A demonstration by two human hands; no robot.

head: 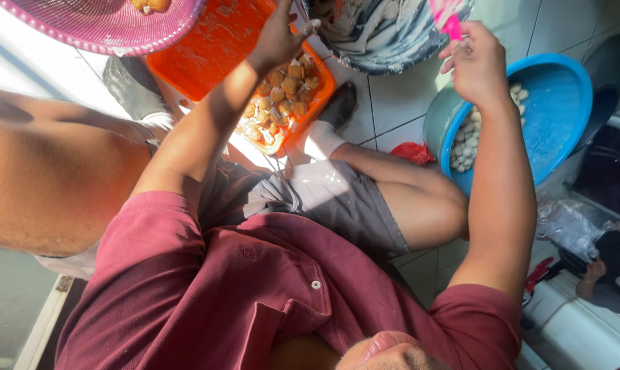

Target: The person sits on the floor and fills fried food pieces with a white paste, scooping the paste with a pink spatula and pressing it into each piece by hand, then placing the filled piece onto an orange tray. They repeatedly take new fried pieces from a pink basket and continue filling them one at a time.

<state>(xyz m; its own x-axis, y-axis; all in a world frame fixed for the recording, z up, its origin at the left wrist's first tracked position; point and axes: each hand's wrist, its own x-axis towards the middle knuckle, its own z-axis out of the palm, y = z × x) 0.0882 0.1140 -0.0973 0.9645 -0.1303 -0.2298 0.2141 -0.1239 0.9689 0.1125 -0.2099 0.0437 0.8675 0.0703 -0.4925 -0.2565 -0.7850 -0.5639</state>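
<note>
Nearest the camera, a maroon polo shirt [255,294] with a white button fills the lower part of the view, and grey shorts [330,199] cover the bent legs just beyond it. From the shirt the left arm reaches far up the middle of the scene, where the left hand [279,38] hangs over the far edge of an orange tray [200,55], its fingers drawn together around something small and pale at the fingertips; what that piece is cannot be told. On the tray's right end lies a heap of small golden-brown pieces [282,96], just below that hand and not touching it. The right arm rises along the right side, and the right hand [478,65] is closed on a pink handle [450,20] whose upper end runs out of view. Right beside this hand sits a blue basin [560,109] on the white tiled floor [392,103], holding small white balls [467,140] against its left wall. Between the two hands, at the far edge, stands a dark bowl [385,41] smeared with pale paste. A pink woven basket [104,27] shows at the far left. A dark shoe [338,106] and a white sock [321,140] rest on the tiles beside the tray.
</note>
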